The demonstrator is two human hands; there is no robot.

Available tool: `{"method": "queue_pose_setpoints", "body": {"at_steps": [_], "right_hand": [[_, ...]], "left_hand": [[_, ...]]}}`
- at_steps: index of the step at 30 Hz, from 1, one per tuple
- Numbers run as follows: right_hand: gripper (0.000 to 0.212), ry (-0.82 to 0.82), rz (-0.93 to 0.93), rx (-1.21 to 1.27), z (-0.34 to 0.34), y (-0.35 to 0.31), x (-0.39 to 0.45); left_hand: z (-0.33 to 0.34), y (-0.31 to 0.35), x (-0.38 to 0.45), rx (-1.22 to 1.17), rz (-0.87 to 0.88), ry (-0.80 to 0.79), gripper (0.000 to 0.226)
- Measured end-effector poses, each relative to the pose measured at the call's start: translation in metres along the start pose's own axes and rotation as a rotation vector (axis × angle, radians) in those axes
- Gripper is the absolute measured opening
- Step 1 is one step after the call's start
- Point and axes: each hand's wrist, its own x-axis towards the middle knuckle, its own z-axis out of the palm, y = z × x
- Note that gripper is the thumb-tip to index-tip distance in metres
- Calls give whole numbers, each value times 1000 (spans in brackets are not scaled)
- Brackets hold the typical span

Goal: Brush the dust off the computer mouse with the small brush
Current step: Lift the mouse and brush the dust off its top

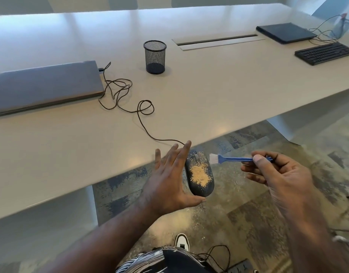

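A black wired computer mouse is held off the table's front edge, over the floor, with a patch of tan dust on its back. My left hand supports it from the left side, fingers stretched along it and thumb under its rear. My right hand pinches the handle of a small blue brush. Its white bristles hover just right of the mouse's front, apart from the dust.
The mouse cable runs in loops across the white table to a closed grey laptop. A black mesh pen cup stands behind. A black keyboard and dark laptop lie far right. Some dust lies on the floor.
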Motion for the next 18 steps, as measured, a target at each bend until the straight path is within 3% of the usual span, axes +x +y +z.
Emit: {"method": "queue_pose_setpoints", "body": {"at_steps": [12,18], "right_hand": [[11,-79,-47,-110,-8,8,26],[11,-33,-69,-174,-12,11,42]], "left_hand": [[11,8,20,0,-9,-12,135],[14,12,29,-10,0,-11,134]]}}
